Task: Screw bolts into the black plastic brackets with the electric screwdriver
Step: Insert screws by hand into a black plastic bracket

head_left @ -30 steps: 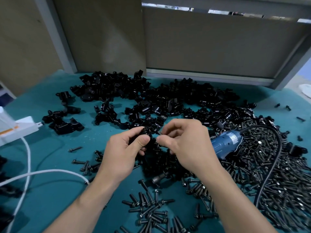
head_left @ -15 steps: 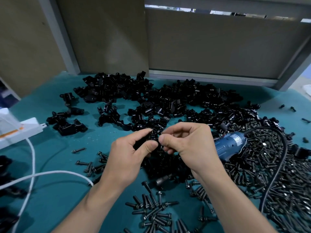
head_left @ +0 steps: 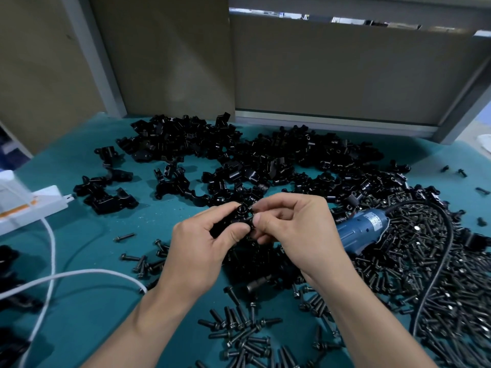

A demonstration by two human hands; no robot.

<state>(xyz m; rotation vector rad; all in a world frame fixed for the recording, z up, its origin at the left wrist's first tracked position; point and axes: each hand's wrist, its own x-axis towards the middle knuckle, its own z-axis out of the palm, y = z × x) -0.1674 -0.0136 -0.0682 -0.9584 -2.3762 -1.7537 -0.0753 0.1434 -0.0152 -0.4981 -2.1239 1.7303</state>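
Gripping a black bracket (head_left: pixel 235 219), the left hand (head_left: pixel 202 251) meets the right hand (head_left: pixel 297 229), which pinches a small piece (head_left: pixel 251 211).

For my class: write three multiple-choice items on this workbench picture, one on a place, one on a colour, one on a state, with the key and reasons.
1. Where is the screwdriver? A on the mat beside the right hand; B hung on the wall; C inside a drawer.
2. What colour is the mat? A red; B teal; C white.
3. What is the left hand doing? A lying flat; B gripping a bracket; C pointing.
Key: A, it lies unheld there; B, the bare cloth looks teal; B, thumb and fingers curl round the bracket.
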